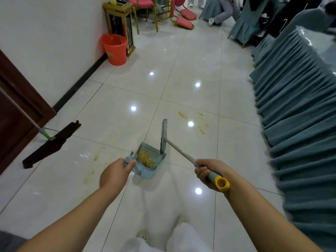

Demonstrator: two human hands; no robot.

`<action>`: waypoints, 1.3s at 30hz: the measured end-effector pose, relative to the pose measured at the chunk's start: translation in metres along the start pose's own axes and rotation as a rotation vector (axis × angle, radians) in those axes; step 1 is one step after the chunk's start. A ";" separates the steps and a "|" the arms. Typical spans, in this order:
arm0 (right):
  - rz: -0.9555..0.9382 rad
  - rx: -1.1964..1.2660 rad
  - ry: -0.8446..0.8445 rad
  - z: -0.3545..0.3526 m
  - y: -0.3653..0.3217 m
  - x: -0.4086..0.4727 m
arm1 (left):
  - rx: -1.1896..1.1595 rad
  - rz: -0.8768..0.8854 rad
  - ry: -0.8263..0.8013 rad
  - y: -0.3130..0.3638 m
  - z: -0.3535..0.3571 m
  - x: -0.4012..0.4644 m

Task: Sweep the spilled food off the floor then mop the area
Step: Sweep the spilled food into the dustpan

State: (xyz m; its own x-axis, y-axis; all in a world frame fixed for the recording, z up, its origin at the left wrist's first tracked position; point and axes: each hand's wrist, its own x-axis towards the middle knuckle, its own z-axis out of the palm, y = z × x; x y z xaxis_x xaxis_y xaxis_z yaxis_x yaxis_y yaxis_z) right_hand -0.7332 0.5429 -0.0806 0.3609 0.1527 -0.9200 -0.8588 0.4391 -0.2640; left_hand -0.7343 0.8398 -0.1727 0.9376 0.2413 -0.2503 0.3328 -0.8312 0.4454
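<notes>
My left hand [114,174] grips the handle of a teal dustpan [158,165] held just above the white tile floor. A heap of yellowish food crumbs [145,158] lies inside the pan. My right hand [207,171] is closed around the teal, yellow-capped handle of a small broom [164,137]. The broom head stands on edge at the pan's right rim. Yellow food smears [201,130] stain the tiles beyond the broom, and other yellow smears [90,176] mark the floor left of the pan. A flat mop [52,142] with a dark pad rests on the floor at left.
An orange bin [115,50] and a gold-framed stand [121,24] sit by the white wall at the back left. Pink chairs [183,17] stand farther back. Teal skirted tables [294,113] line the right side. A dark wooden door [16,113] is at left. My white-trousered legs [174,239] show below.
</notes>
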 end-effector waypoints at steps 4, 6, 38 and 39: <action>0.004 -0.039 0.000 0.013 -0.052 0.026 | -0.038 -0.040 0.038 0.018 0.003 0.043; 0.017 -0.063 -0.014 0.019 -0.084 0.042 | -0.061 -0.075 0.054 0.031 0.005 0.066; 0.025 -0.311 -0.145 0.285 -0.525 0.226 | -0.050 -0.188 0.211 0.190 -0.071 0.514; 0.015 -0.293 -0.148 0.300 -0.534 0.232 | -0.045 -0.177 0.214 0.187 -0.081 0.533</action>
State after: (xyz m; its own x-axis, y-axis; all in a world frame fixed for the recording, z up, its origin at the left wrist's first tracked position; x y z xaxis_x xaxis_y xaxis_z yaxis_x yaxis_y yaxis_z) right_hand -0.0814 0.6095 -0.0657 0.3783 0.2938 -0.8778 -0.9246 0.1662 -0.3429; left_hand -0.1638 0.8531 -0.1533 0.8626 0.4854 -0.1425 0.4933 -0.7447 0.4495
